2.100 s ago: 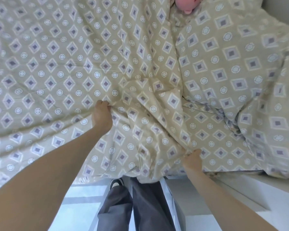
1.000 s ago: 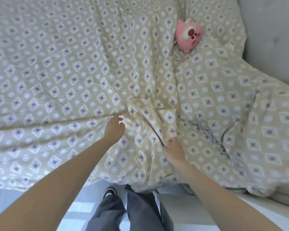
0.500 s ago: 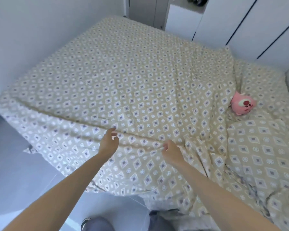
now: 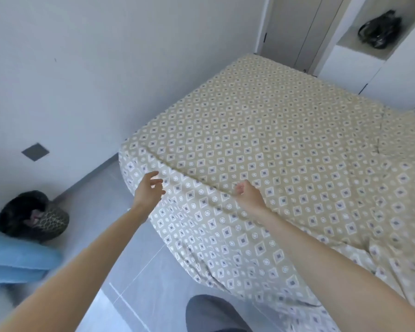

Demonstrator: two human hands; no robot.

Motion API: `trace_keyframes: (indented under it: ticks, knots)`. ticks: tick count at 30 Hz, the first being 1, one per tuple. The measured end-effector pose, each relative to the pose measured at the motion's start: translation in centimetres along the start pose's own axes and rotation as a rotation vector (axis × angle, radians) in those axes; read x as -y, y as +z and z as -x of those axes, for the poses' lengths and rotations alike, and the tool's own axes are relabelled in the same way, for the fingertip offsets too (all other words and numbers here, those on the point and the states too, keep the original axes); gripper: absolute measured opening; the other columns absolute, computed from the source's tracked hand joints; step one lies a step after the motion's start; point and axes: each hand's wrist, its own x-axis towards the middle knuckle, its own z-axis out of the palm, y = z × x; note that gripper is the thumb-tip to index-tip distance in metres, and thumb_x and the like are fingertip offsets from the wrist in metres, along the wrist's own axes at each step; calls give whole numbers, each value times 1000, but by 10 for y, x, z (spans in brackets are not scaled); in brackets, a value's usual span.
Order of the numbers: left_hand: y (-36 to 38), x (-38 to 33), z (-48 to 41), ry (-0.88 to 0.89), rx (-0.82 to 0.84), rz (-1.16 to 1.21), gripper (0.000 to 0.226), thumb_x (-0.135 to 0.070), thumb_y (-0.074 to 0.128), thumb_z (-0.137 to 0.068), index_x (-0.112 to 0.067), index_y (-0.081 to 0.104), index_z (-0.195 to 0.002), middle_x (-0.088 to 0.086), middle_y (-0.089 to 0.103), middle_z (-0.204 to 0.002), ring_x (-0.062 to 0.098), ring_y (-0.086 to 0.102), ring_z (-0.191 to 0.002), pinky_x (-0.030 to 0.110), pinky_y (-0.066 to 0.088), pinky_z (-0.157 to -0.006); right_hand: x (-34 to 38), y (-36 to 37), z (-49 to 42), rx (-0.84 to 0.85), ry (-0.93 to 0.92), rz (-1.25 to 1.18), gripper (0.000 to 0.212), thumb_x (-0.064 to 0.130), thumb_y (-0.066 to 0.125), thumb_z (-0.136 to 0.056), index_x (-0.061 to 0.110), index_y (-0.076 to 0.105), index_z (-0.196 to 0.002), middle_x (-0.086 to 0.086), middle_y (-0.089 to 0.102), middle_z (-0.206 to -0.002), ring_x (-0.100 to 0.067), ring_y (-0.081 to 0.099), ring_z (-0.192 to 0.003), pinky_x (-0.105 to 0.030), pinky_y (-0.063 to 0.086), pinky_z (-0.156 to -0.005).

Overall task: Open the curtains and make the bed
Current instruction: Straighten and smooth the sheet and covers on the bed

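A beige duvet point(image 4: 261, 140) with purple diamonds and white circles lies spread over the bed and hangs down its near side. My left hand point(image 4: 149, 191) hovers beside the hanging edge near the bed's foot corner, fingers loosely spread, holding nothing. My right hand point(image 4: 248, 194) hovers just at the bed's near edge with relaxed, slightly curled fingers and grips no fabric. The curtains are out of view.
A white wall point(image 4: 82, 68) runs past the foot of the bed. A dark bag point(image 4: 31, 215) sits on the grey floor point(image 4: 134, 271) in the corner, a blue cloth point(image 4: 15, 259) at the left edge. White wardrobe doors point(image 4: 393, 68) stand behind the bed.
Both hands have let go of the duvet and lifted off it. The view has swung left towards the foot of the bed; the pink plush toy has left the frame.
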Motion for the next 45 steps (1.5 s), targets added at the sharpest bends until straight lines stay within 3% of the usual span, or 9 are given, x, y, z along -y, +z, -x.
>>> trace_keyframes:
  ticks: [10, 13, 17, 21, 25, 29, 31, 39, 45]
  knots:
    - [-148, -6, -130, -65, 33, -32, 40, -10, 43, -96, -15, 43, -136, 4, 53, -115, 22, 56, -89, 26, 47, -71, 190, 112, -96, 142, -31, 26, 22, 17, 48, -92, 15, 53, -113, -4, 57, -112, -22, 56, -94, -34, 47, -84]
    - [-197, -11, -195, -145, 69, -90, 40, -11, 45, -96, -14, 44, -135, 5, 52, -111, 22, 53, -92, 31, 45, -80, 245, 151, -143, 176, 5, -6, 24, 17, 46, -91, 15, 52, -115, -2, 53, -111, -21, 53, -94, -32, 46, -84]
    - [-249, -26, -257, -160, 115, -128, 40, -8, 46, -95, -13, 45, -135, 4, 55, -105, 23, 53, -93, 32, 44, -80, 303, 180, -183, 210, 65, -2, 26, 18, 42, -95, 9, 52, -117, -10, 55, -122, -24, 54, -97, -34, 46, -87]
    - [-299, -38, -327, -174, 129, -132, 39, -9, 46, -95, -13, 46, -134, 4, 55, -111, 20, 56, -85, 24, 46, -66, 366, 201, -219, 248, 112, 69, 33, 15, 39, -98, 0, 52, -123, -18, 53, -132, -32, 52, -118, -40, 43, -99]
    - [-333, -44, -405, -178, 178, -191, 41, -12, 48, -94, -13, 47, -135, 6, 56, -119, 19, 58, -85, 25, 48, -67, 412, 227, -258, 273, 156, 100, 39, 16, 36, -100, 2, 44, -136, -13, 44, -143, -30, 52, -119, -34, 42, -95]
    - [-345, -59, -483, -173, 301, -230, 41, -10, 48, -94, -12, 48, -134, 9, 57, -115, 17, 56, -75, 27, 48, -69, 430, 249, -297, 222, 258, 58, 35, 14, 35, -99, -1, 50, -127, -14, 55, -126, -23, 54, -84, -32, 43, -79]
    - [-348, -68, -520, -148, 373, -287, 42, -9, 48, -94, -11, 47, -135, 9, 56, -105, 19, 55, -75, 24, 45, -63, 436, 261, -312, 170, 338, 18, 30, 9, 38, -96, -5, 55, -115, -23, 56, -126, -26, 52, -86, -37, 45, -78]
    - [-327, -98, -628, -143, 599, -437, 39, -9, 47, -95, -12, 47, -134, 6, 54, -107, 8, 52, -66, 21, 43, -60, 462, 279, -349, 34, 566, -141, 37, 1, 39, -93, -17, 50, -123, -31, 50, -131, -36, 58, -100, -44, 47, -86]
    - [-288, -88, -691, -372, 675, -395, 39, -8, 49, -95, -16, 47, -133, 6, 55, -126, 19, 57, -97, 25, 49, -71, 448, 306, -395, -15, 689, -299, 31, 9, 43, -91, 11, 61, -115, -14, 56, -131, -29, 53, -117, -35, 43, -92]
